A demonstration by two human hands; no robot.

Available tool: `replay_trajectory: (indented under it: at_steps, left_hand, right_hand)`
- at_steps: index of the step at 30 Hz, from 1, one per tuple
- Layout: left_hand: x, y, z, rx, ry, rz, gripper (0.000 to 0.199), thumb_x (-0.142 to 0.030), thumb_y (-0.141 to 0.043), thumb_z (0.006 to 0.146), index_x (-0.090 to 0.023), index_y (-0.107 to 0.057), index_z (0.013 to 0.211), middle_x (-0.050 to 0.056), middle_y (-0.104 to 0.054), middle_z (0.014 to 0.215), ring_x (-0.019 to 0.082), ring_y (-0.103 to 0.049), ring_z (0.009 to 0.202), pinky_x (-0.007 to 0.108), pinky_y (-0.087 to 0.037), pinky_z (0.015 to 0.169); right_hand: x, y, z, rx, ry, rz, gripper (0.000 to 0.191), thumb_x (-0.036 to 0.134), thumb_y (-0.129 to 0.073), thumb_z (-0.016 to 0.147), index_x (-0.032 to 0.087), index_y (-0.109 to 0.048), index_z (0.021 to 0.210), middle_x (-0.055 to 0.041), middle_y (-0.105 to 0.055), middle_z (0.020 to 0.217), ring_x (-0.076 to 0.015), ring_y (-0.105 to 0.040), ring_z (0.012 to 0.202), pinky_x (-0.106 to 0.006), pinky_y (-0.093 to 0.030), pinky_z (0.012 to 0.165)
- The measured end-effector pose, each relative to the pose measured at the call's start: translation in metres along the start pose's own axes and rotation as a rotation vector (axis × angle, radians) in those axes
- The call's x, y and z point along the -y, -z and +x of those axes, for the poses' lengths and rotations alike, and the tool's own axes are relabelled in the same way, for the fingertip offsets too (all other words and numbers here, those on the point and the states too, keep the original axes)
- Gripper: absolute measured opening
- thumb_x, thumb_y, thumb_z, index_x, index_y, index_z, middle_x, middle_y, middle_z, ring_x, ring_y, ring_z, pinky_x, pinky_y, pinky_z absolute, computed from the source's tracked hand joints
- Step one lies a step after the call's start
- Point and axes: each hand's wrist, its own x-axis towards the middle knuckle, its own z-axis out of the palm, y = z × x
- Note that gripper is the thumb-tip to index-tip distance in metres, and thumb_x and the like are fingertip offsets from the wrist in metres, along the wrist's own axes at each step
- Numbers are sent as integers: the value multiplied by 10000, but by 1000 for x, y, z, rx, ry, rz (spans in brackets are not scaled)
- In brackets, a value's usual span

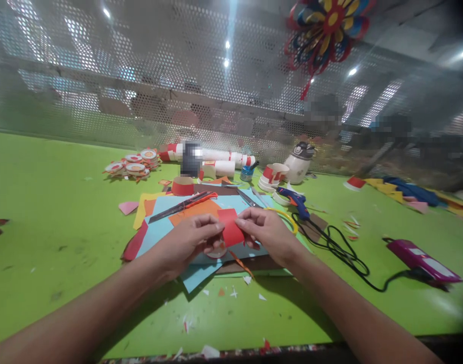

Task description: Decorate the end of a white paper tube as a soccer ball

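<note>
Head view shows the left hand [199, 233] and right hand [262, 231] pinching opposite side edges of a small red rectangular paper piece [231, 227] between thumbs and fingers, probably to keep it steady. It is between them, above overlapping light-blue paper sheets [157, 236] that seem to serve as a work pad. Beyond the right hand, dark-bladed scissors [249, 198] and a blue plastic glue gun [297, 200] look placed within reach. Left of the left hand, the green bench [56, 202] offers broad room; right of the right hand, a looping black cord [339, 248] narrows it.
</note>
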Motion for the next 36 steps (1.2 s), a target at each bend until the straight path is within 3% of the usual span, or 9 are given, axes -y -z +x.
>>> replay_trajectory:
  at_steps: [12, 15, 21, 30, 34, 36]
  left_hand:
    - [0, 0, -1, -40, -40, 117, 228, -324, -706, 717, -152, -564, 666, -36, -519, 553, 84, -403, 515, 221, -295, 536]
    - [0, 0, -1, -57, -40, 111, 236, -326, -717, 707, -152, -564, 661, -35, -516, 549, 85, -408, 516, 217, -301, 536]
    - [1, 1, 1, -53, -46, 98, 243, -319, -717, 741, -148, -560, 671, -39, -510, 560, 75, -391, 507, 205, -299, 518]
    - [3, 2, -1, -54, -34, -28, 206, -304, -671, 820, -130, -629, 718, 7, -590, 639, 93, -480, 569, 196, -378, 550]
    - [2, 3, 1, -53, -15, -179, 85, -175, -648, 768, -125, -683, 829, 70, -677, 764, 149, -589, 667, 265, -481, 672]
    - [2, 3, 2, -50, 12, -212, 211, -78, -622, 696, -122, -693, 890, 85, -703, 808, 165, -628, 700, 290, -502, 731]
  right_hand:
    - [0, 0, 0, 49, 8, 68, 369, 529, -668, 780, 167, -604, 808, 55, -558, 540, -74, -495, 429, -195, -367, 409]
    - [0, 0, -1, 91, -12, 80, 382, 543, -673, 775, 172, -591, 736, 52, -559, 533, -72, -497, 423, -194, -359, 406]
    - [1, 1, -5, 189, -59, 62, 378, 502, -743, 727, 148, -618, 683, -1, -655, 601, -68, -516, 456, -192, -384, 430]
    - [1, 0, -4, 150, -72, 81, 374, 495, -747, 713, 145, -620, 680, 9, -633, 584, -67, -508, 451, -201, -371, 436]
    - [0, 0, -3, 113, -67, 88, 363, 484, -752, 710, 146, -621, 688, 8, -637, 592, -69, -511, 459, -207, -372, 447]
    - [-2, 0, -2, 97, -65, 87, 357, 480, -749, 712, 150, -617, 687, 11, -634, 593, -70, -511, 461, -209, -365, 446]
